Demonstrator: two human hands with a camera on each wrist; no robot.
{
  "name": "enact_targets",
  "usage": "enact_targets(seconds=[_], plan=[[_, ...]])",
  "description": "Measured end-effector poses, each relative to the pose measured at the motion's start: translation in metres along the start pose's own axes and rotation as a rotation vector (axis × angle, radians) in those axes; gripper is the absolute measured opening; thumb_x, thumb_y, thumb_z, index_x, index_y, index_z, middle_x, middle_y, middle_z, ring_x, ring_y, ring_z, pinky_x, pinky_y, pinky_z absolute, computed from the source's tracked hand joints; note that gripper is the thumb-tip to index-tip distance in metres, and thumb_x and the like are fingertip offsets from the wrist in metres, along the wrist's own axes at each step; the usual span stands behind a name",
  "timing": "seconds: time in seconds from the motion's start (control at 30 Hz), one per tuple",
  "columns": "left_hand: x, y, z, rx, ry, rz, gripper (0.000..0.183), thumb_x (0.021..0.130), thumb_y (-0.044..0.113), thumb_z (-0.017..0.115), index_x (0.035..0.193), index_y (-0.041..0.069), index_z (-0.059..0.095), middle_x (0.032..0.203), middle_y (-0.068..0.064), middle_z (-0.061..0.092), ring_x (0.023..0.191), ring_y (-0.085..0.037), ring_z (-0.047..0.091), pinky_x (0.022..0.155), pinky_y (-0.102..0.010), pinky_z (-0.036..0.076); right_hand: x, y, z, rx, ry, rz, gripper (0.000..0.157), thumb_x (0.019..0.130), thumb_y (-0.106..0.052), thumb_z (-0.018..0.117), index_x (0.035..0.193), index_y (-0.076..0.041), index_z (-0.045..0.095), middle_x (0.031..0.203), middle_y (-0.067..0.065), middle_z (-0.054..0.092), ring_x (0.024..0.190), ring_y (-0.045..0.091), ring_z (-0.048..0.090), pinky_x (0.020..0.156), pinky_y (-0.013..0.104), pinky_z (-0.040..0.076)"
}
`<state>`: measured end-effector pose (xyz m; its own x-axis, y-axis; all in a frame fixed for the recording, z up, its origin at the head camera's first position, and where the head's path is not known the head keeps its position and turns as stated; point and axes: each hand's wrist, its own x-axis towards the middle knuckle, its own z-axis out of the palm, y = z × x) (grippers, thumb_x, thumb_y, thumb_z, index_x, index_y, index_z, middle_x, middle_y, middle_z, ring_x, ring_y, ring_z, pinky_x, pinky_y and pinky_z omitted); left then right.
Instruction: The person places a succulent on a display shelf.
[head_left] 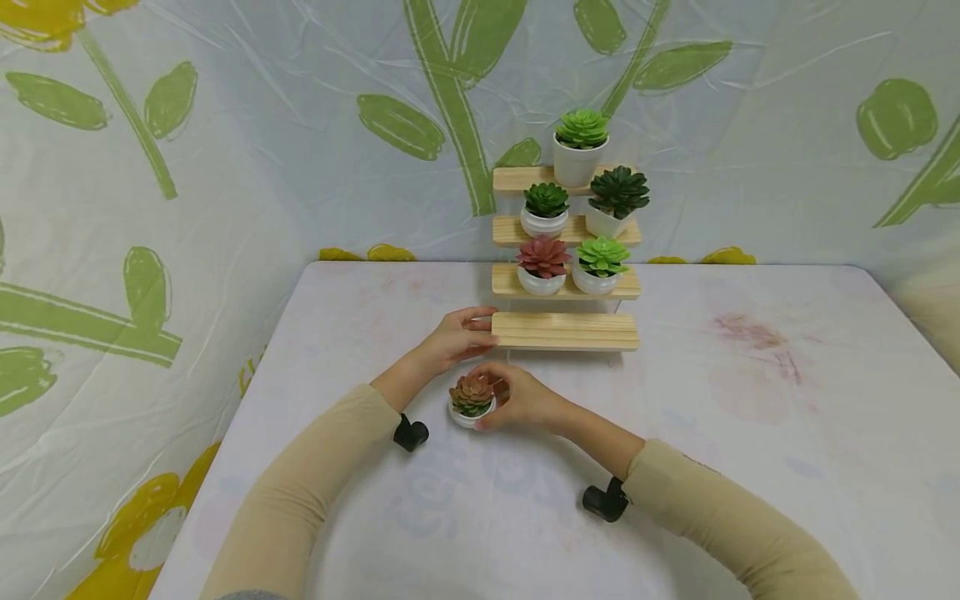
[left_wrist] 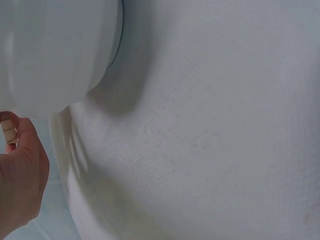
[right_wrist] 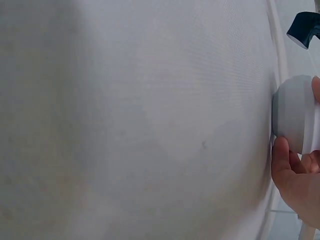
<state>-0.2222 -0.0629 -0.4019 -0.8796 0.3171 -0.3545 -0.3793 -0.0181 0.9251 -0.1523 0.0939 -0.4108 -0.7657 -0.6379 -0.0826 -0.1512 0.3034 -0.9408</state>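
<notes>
A small potted succulent point(head_left: 472, 395) with reddish-brown and green leaves stands on the table in the head view. My right hand point(head_left: 525, 398) grips its white pot point(right_wrist: 295, 112) from the right, thumb low on the side in the right wrist view. With my left hand point(head_left: 456, 340) I hold the left end of the lowest wooden shelf point(head_left: 566, 332) of a stepped stand. The left wrist view has that hand point(left_wrist: 22, 177) with fingers round the shelf's end, while the white pot fills the upper left corner.
Higher steps carry a red succulent point(head_left: 543, 265), a light green one point(head_left: 600, 265), two dark green ones and a bright green one point(head_left: 580, 146) on top. A patterned cloth point(head_left: 300, 150) hangs behind the table point(head_left: 750, 467). Black wrist cameras point(head_left: 604, 502) sit under both forearms.
</notes>
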Motion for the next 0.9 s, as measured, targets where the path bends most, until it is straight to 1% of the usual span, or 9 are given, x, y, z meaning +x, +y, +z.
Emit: enact_targets(seconds=[0.13,0.23,0.43,0.57,0.77,0.9], plan=[[0.001,-0.001,0.000,-0.003,0.001,0.001,0.054,0.084,-0.011,0.060,0.135,0.004,0.048,0.111,-0.011,0.052,0.090,-0.017,0.055,0.078,-0.025,0.052,-0.003,-0.001,-0.001,0.008,0.004,0.017,0.060,0.069,-0.007,0.081,0.122,-0.005,0.054,0.105,0.008,0.059,0.093,0.020,0.056,0.080,0.034,0.049],[0.001,-0.001,0.000,0.002,0.000,0.000,0.054,0.084,-0.011,0.060,0.135,0.004,0.048,0.112,-0.012,0.052,0.091,-0.017,0.055,0.075,-0.023,0.052,-0.008,-0.002,-0.004,0.012,0.007,0.035,0.059,0.070,-0.008,0.081,0.123,-0.006,0.054,0.107,0.008,0.058,0.095,0.021,0.055,0.082,0.036,0.048],[0.000,0.000,0.000,0.004,0.002,-0.007,0.054,0.084,-0.010,0.060,0.135,0.005,0.048,0.114,-0.013,0.052,0.092,-0.018,0.054,0.076,-0.024,0.052,-0.017,0.000,-0.011,0.023,0.023,0.059,0.060,0.071,-0.010,0.081,0.124,-0.007,0.054,0.109,0.009,0.058,0.097,0.023,0.055,0.085,0.040,0.047],[0.000,0.001,0.001,0.004,0.001,-0.005,0.054,0.085,-0.010,0.060,0.135,0.005,0.048,0.115,-0.014,0.052,0.093,-0.018,0.055,0.079,-0.026,0.052,-0.023,0.002,-0.017,0.026,0.036,0.072,0.060,0.071,-0.011,0.081,0.125,-0.007,0.053,0.111,0.009,0.059,0.098,0.023,0.055,0.084,0.038,0.048],[-0.003,0.002,0.002,-0.002,-0.002,-0.003,0.054,0.085,-0.011,0.059,0.136,0.003,0.046,0.115,-0.014,0.051,0.092,-0.018,0.055,0.089,-0.034,0.049,-0.033,0.003,-0.026,0.037,0.064,0.111,0.063,0.071,-0.011,0.081,0.127,-0.009,0.053,0.114,0.008,0.057,0.100,0.024,0.053,0.086,0.039,0.047],[-0.004,0.004,0.003,-0.004,-0.001,0.002,0.055,0.084,-0.012,0.059,0.136,0.002,0.046,0.112,-0.013,0.052,0.092,-0.018,0.054,0.086,-0.032,0.050,-0.040,0.002,-0.034,0.046,0.090,0.147,0.065,0.071,-0.013,0.081,0.128,-0.009,0.052,0.115,0.009,0.056,0.103,0.026,0.052,0.089,0.041,0.046]])
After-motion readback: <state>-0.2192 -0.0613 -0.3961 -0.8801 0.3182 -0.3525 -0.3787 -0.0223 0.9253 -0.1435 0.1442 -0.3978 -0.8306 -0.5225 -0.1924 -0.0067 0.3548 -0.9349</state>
